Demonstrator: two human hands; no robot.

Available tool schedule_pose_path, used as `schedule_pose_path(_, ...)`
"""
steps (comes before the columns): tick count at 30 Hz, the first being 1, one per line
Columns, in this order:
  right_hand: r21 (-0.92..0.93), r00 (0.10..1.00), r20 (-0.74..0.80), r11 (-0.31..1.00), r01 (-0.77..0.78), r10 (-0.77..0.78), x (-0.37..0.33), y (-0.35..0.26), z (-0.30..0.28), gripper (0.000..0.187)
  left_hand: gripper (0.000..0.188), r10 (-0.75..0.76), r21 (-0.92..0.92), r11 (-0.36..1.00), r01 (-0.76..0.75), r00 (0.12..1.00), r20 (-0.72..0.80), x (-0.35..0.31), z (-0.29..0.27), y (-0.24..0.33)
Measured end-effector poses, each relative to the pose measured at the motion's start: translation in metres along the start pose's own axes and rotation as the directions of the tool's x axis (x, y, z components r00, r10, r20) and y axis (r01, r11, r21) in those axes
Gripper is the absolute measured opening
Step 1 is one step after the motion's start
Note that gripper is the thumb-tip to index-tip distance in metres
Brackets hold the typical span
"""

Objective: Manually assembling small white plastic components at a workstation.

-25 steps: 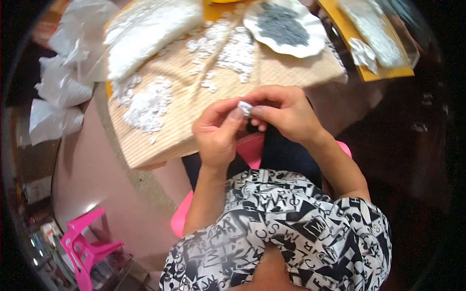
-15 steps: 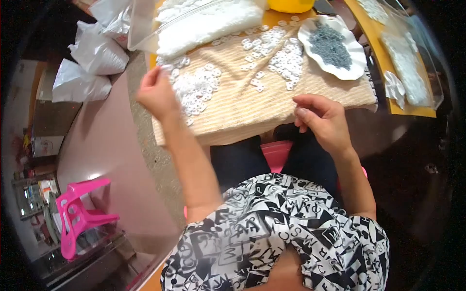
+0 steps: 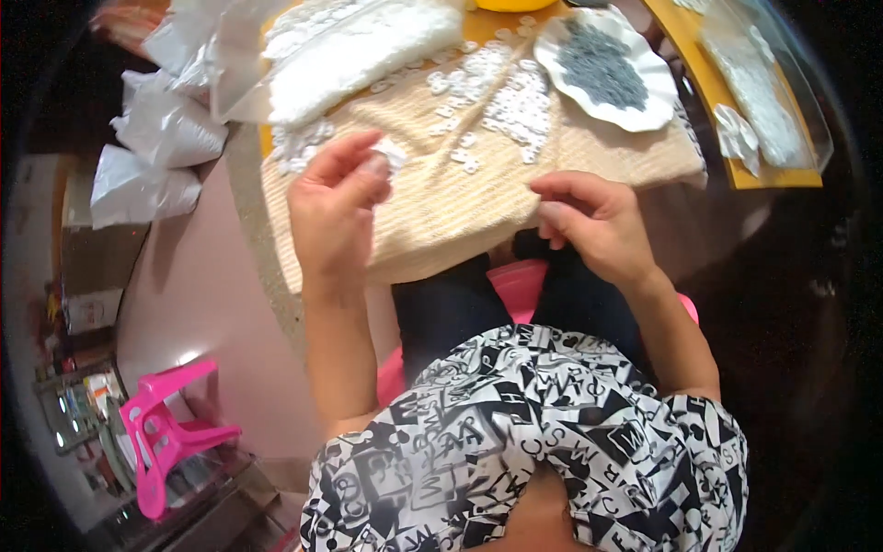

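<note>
My left hand (image 3: 338, 207) is over the left part of a cream striped cloth (image 3: 441, 207), its thumb and fingers pinched together. Small white pieces (image 3: 393, 156) show beside its fingertips; whether any is pinched I cannot tell. This hand hides most of a pile of white pieces beneath it. My right hand (image 3: 593, 221) hovers at the cloth's near edge, thumb against curled fingers; anything between them is too small to make out. More white pieces with holes (image 3: 520, 115) lie spread across the cloth's middle.
A clear bag of white pieces (image 3: 359, 69) lies at the back left. A white scalloped dish (image 3: 658, 97) holds grey beads (image 3: 602, 69). At right, a clear bag (image 3: 759, 106) rests on a yellow board (image 3: 791, 179). White sacks (image 3: 170, 120) and a pink stool (image 3: 166, 428) stand left.
My left hand has moved right and slightly nearer me, from beside the left pile to over it. My right hand keeps nearly the same pose. The whole view has shifted slightly.
</note>
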State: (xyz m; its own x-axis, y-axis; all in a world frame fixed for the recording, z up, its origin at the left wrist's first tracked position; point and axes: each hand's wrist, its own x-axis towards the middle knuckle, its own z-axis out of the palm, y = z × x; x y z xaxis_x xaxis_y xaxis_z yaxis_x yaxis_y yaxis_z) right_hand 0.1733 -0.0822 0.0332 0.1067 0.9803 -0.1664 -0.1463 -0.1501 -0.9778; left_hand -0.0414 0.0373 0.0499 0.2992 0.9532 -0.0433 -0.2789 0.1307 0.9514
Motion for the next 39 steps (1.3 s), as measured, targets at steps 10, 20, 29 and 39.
schedule_pose_path(10,0.301,0.993,0.115,0.954,-0.003,-0.033,-0.005,-0.013,-0.005,0.014,0.021,-0.192,-0.078,0.973,0.216,0.952,0.240,-0.041,0.071,-0.024)
schedule_pose_path(20,0.374,0.983,0.183,0.925,-0.069,-0.001,-0.003,-0.011,-0.010,0.015,0.019,0.155,0.139,0.969,-0.204,0.942,0.298,-0.047,0.075,-0.025)
schedule_pose_path(29,0.343,0.981,0.194,0.936,-0.084,0.017,-0.003,-0.012,-0.012,0.015,0.020,0.073,0.058,0.993,-0.100,0.933,0.351,-0.046,0.075,-0.026)
schedule_pose_path(39,0.462,0.960,0.276,0.868,-0.184,0.056,-0.001,-0.009,-0.015,0.017,0.020,0.165,-0.005,0.983,-0.182,0.877,0.452,-0.034,0.069,-0.039)
